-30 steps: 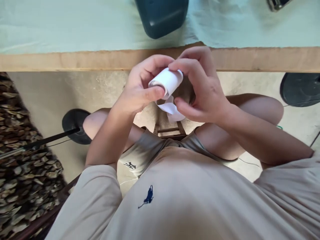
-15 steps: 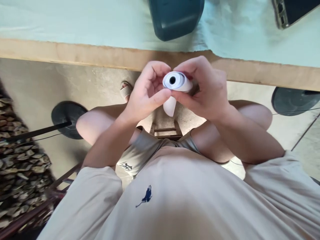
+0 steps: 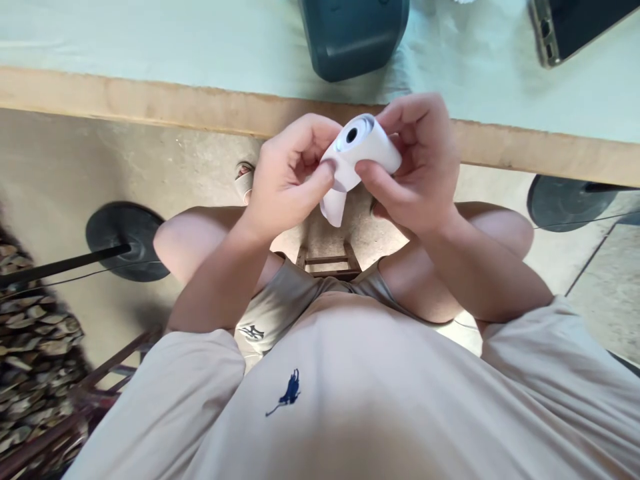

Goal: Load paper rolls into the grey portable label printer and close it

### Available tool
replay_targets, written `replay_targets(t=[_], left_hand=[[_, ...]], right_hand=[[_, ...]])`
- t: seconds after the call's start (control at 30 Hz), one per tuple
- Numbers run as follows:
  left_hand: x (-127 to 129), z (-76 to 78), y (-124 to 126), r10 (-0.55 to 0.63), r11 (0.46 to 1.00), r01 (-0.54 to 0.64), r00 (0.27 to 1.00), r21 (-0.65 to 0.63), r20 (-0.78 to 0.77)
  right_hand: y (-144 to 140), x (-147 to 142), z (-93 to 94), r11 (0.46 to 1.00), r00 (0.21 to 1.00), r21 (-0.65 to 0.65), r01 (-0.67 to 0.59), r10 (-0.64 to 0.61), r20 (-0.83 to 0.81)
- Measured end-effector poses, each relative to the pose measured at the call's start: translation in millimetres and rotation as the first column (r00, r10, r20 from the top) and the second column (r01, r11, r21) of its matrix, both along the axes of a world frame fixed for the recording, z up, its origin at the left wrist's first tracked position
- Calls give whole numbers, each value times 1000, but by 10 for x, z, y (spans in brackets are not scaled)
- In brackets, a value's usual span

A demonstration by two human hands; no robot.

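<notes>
**Both hands on a paper roll**

At upper centre of the frame, the left hand (image 3: 287,177) and right hand (image 3: 417,167) pinch a white roll (image 3: 367,147) between thumbs and fingers, its dark core hole facing up. A loose tail of paper (image 3: 334,203) hangs below it. Above lie the table (image 3: 150,103), a dark box (image 3: 353,33) and a phone (image 3: 575,23).

A dark teal container (image 3: 353,33) stands on the cloth-covered surface (image 3: 150,40); right of the container lies a phone (image 3: 575,23). Below the surface's edge, two black round bases (image 3: 125,237) rest on the floor.
</notes>
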State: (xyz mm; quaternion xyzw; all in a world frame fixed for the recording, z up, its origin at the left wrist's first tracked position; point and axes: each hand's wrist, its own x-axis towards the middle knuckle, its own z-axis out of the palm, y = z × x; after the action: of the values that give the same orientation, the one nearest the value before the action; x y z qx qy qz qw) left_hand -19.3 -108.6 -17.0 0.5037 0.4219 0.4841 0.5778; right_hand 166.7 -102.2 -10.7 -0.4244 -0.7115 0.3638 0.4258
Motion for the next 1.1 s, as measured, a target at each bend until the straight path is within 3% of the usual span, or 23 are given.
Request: replay_targets(t=[0.27,0.37,0.53,0.6,0.73,0.8,0.9,1.0,1.1], left_hand=[[42,48,-20,19,999,-21,995,-24,-100],[24,71,37,-42,998,42,999,-44,3],[-21,158,71,-197,967,223,961,-123,194],[-34,216,47,-212,954,250,952,-163,220],[-49,209,47,-272,927,322,931,-194,245],[-41,110,88,-302,917,363,904,-166,303],[-12,-48,153,-312,905,405,838,-127,448],[-4,-79,178,-226,924,344,841,-164,492],[-55,-6,185,-209,958,282,814,-54,542]], right_hand=[[21,27,49,992,985,87,-94,80,154],[25,42,82,984,967,159,-82,40,250],[19,62,134,959,963,259,-117,46,265],[18,60,161,954,950,250,-164,84,302],[9,57,222,985,897,81,-153,104,429],[-2,60,241,984,916,65,-165,129,379],[-29,62,254,969,971,160,-189,160,179],[-62,48,234,992,991,11,-128,127,37],[-87,22,164,966,980,-164,-200,197,-34]])
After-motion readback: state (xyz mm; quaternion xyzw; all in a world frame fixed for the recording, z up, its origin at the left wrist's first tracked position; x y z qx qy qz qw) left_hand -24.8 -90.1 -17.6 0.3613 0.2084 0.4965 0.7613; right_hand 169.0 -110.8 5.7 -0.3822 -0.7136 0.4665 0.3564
